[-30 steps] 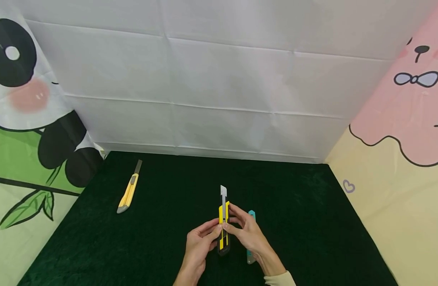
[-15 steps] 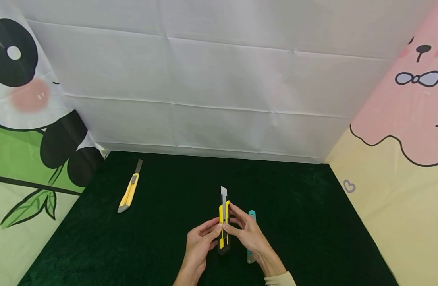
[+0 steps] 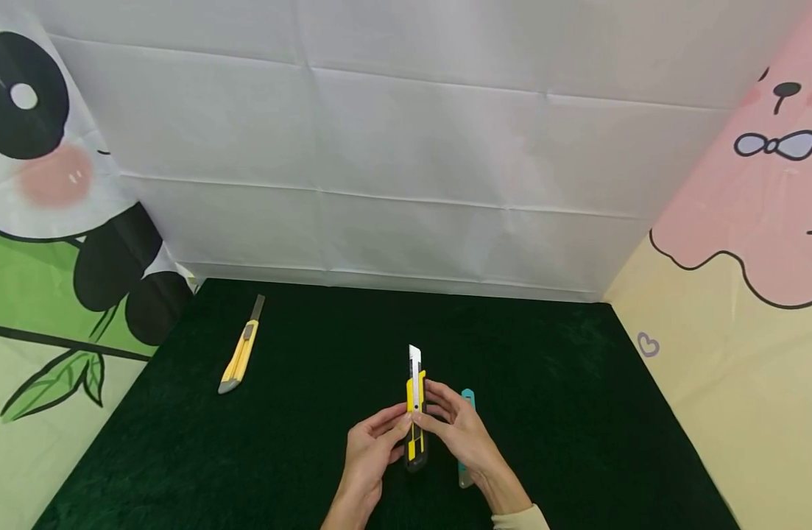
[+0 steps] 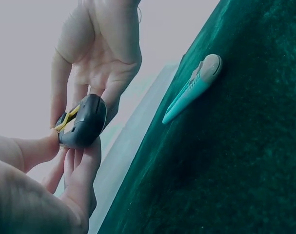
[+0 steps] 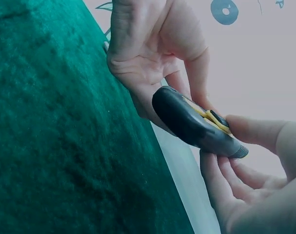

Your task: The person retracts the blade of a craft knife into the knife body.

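Observation:
Between my two hands is a yellow and black utility knife (image 3: 415, 442), its blade out and pointing away from me. My left hand (image 3: 372, 445) pinches its left side with thumb and fingers. From the right, my right hand (image 3: 465, 434) grips it too, the thumb on the front near the slider. The wrist views show the knife's black butt end (image 4: 89, 119) held up above the dark green cloth (image 5: 79, 146). Part of the handle is hidden behind the thumbs.
A teal utility knife (image 3: 467, 399) lies on the cloth, partly behind my right hand. Farther off at the left lies a light yellow utility knife (image 3: 240, 357) with its blade out. A white sheet (image 3: 406, 169) hangs at the back, with printed cloth walls on both sides.

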A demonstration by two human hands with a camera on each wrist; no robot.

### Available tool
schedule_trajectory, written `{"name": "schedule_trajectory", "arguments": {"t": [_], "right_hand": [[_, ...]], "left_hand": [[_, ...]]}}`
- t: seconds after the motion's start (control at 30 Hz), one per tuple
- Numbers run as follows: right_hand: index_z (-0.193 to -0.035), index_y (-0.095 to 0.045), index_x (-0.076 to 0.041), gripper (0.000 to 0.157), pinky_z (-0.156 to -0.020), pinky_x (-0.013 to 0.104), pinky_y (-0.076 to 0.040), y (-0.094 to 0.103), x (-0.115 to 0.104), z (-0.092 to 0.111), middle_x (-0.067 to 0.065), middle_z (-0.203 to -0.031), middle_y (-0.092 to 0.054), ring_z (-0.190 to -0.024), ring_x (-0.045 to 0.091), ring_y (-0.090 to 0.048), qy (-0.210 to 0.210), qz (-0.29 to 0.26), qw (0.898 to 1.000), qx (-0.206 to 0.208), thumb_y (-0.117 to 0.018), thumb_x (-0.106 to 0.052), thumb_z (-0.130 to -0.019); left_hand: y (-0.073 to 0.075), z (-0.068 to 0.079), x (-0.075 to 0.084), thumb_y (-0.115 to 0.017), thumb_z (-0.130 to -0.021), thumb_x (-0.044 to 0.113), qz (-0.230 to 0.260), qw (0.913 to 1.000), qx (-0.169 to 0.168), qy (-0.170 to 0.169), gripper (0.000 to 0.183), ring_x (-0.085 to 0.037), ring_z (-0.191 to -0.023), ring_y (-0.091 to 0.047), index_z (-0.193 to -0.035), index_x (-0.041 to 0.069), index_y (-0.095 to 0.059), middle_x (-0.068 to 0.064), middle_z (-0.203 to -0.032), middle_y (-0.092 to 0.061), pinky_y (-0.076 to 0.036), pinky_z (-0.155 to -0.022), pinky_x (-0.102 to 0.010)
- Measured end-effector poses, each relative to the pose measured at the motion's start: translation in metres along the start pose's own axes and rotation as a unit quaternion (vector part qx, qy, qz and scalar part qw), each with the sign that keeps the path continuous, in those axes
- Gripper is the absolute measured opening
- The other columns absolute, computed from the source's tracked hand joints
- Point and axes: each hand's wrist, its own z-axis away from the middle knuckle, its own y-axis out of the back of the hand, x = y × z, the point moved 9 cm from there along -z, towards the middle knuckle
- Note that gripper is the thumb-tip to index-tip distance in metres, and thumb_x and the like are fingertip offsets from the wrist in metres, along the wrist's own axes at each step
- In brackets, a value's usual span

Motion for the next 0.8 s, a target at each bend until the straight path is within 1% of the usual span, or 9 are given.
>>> {"name": "schedule_trajectory", "arguments": {"t": [0.07,0.13,0.2,0.3,0.37,0.43,0.63,0.8], "right_hand": [[-0.151,-0.046,-0.009,0.065,-0.113,0.057,-0.038,0.0014,0.0013,0.0007,0.014,-0.148,-0.053,-0.136,0.034,-0.049,-0.004,0.000,1.000,0.007,-0.073,-0.028,-0.095],[-0.149,-0.048,-0.009,0.064,-0.110,0.054,-0.043,0.0018,0.0026,0.0020,0.013,-0.145,-0.055,-0.132,0.032,-0.053,-0.009,-0.003,1.000,0.011,-0.073,-0.032,-0.095],[-0.148,-0.049,-0.008,0.064,-0.105,0.049,-0.048,0.0018,0.0044,0.0028,0.013,-0.141,-0.057,-0.126,0.029,-0.058,-0.012,-0.005,1.000,0.014,-0.073,-0.036,-0.095],[-0.148,-0.049,-0.008,0.066,-0.096,0.043,-0.054,0.0008,0.0065,0.0039,0.013,-0.137,-0.058,-0.118,0.025,-0.063,-0.016,-0.004,1.000,0.020,-0.072,-0.039,-0.095],[-0.149,-0.048,-0.008,0.067,-0.093,0.041,-0.055,0.0002,0.0079,0.0044,0.014,-0.135,-0.059,-0.115,0.024,-0.064,-0.018,0.002,1.000,0.025,-0.071,-0.041,-0.095],[-0.149,-0.047,-0.008,0.067,-0.092,0.041,-0.055,-0.0010,0.0086,0.0053,0.014,-0.135,-0.059,-0.115,0.025,-0.064,-0.020,0.005,0.999,0.026,-0.070,-0.042,-0.096],[-0.152,-0.047,-0.009,0.069,-0.093,0.042,-0.055,-0.0024,0.0094,0.0068,0.014,-0.136,-0.056,-0.117,0.025,-0.063,-0.018,0.012,0.999,0.032,-0.069,-0.043,-0.097],[-0.152,-0.048,-0.010,0.067,-0.092,0.042,-0.055,-0.0024,0.0090,0.0070,0.013,-0.134,-0.056,-0.115,0.024,-0.063,-0.010,0.019,0.999,0.036,-0.070,-0.040,-0.097]], "left_hand": [[-0.0006,0.0003,0.0006,-0.075,-0.094,0.026,0.001,1.0000,0.003,-0.002,0.039,-0.018,-0.098,-0.069,-0.129,0.010,-0.069,-0.006,-0.117,-0.072,-0.059,-0.081,-0.037],[-0.0009,0.0005,0.0012,-0.075,-0.095,0.026,0.004,1.0000,0.006,-0.004,0.039,-0.017,-0.098,-0.070,-0.130,0.009,-0.068,-0.007,-0.118,-0.072,-0.059,-0.081,-0.037],[-0.0012,0.0006,0.0016,-0.075,-0.095,0.026,0.004,0.9999,0.008,-0.005,0.039,-0.017,-0.098,-0.069,-0.130,0.010,-0.068,-0.007,-0.118,-0.071,-0.059,-0.082,-0.037],[-0.0010,0.0003,0.0016,-0.075,-0.094,0.026,0.006,0.9999,0.012,-0.005,0.040,-0.018,-0.099,-0.069,-0.130,0.010,-0.068,-0.008,-0.120,-0.071,-0.059,-0.082,-0.037],[-0.0008,0.0001,0.0014,-0.076,-0.094,0.026,0.008,0.9998,0.015,-0.005,0.041,-0.019,-0.100,-0.069,-0.130,0.010,-0.068,-0.008,-0.120,-0.071,-0.059,-0.082,-0.037],[-0.0006,-0.0002,0.0009,-0.076,-0.094,0.027,0.010,0.9998,0.018,-0.005,0.041,-0.019,-0.100,-0.069,-0.130,0.010,-0.068,-0.008,-0.120,-0.071,-0.059,-0.082,-0.037],[0.0005,-0.0001,-0.0004,-0.076,-0.093,0.028,0.013,0.9996,0.025,-0.003,0.041,-0.019,-0.100,-0.068,-0.130,0.010,-0.068,-0.007,-0.119,-0.072,-0.058,-0.081,-0.036],[0.0018,-0.0005,-0.0021,-0.077,-0.093,0.027,0.012,0.9995,0.030,0.004,0.040,-0.019,-0.099,-0.069,-0.129,0.010,-0.069,-0.006,-0.117,-0.073,-0.058,-0.080,-0.035]]}}
